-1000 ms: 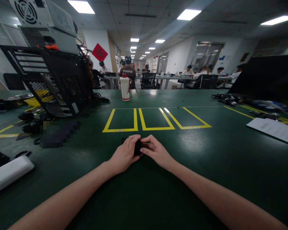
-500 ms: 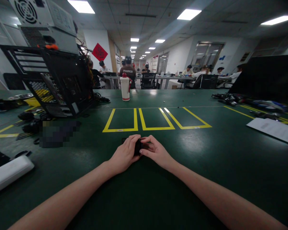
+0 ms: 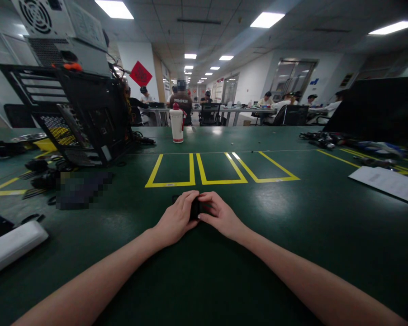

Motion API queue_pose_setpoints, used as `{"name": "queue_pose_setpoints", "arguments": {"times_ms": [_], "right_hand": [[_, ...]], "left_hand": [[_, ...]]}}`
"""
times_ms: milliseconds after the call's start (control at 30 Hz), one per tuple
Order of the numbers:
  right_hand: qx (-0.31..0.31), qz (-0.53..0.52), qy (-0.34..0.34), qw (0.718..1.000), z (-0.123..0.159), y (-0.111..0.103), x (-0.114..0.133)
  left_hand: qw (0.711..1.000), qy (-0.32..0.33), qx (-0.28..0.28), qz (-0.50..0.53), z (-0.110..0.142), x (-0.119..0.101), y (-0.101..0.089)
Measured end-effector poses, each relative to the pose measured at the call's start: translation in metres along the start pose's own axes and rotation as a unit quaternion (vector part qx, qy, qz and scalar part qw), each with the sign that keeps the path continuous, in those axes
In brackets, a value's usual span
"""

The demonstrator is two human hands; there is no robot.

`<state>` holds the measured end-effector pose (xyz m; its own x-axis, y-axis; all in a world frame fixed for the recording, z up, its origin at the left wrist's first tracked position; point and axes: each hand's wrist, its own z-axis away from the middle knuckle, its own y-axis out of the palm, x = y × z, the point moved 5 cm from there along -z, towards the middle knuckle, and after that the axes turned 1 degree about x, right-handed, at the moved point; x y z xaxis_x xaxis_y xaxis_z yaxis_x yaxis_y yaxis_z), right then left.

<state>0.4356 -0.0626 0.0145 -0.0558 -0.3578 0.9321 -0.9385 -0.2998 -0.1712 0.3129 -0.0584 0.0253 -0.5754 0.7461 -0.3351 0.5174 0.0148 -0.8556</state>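
Observation:
A small black object [image 3: 195,209] is between my two hands, just above or on the green table [image 3: 204,267]; its kind is hard to make out in the dark. My left hand [image 3: 178,215] is closed round its left side, fingers over the top and thumb at the near side. From the right, my right hand [image 3: 220,215] grips the other side between fingertips and thumb. A dark edge, perhaps of the same object, shows beyond my left knuckles. Most of the object is covered by my fingers.
Yellow tape outlines [image 3: 220,182] lie ahead of my hands. Behind them stands a white cup [image 3: 177,127] with a red top. At left are a black computer case [image 3: 85,113], cables and a white long object [image 3: 17,246]. White paper [image 3: 387,184] lies at right.
Both hands hold nearly the same place and grip on the black object. My right fingers have shifted very slightly; the view has barely moved.

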Motion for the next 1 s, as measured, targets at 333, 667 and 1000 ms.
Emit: {"name": "queue_pose_setpoints", "arguments": {"times_ms": [333, 667, 1000], "right_hand": [[0.004, -0.002, 0.029, 1.0, 0.0012, -0.0015, 0.0043], [0.011, -0.014, 0.021, 1.0, 0.0015, -0.0003, 0.0033], [0.001, 0.01, 0.022, 1.0, 0.0, -0.0029, 0.0027]], "left_hand": [[1.0, -0.005, 0.009, 0.006, 0.0011, 0.0019, 0.0006], [1.0, -0.006, 0.007, 0.004, 0.0005, 0.0012, 0.0005], [1.0, -0.01, 0.008, -0.013, -0.001, 0.0026, 0.003]]}}
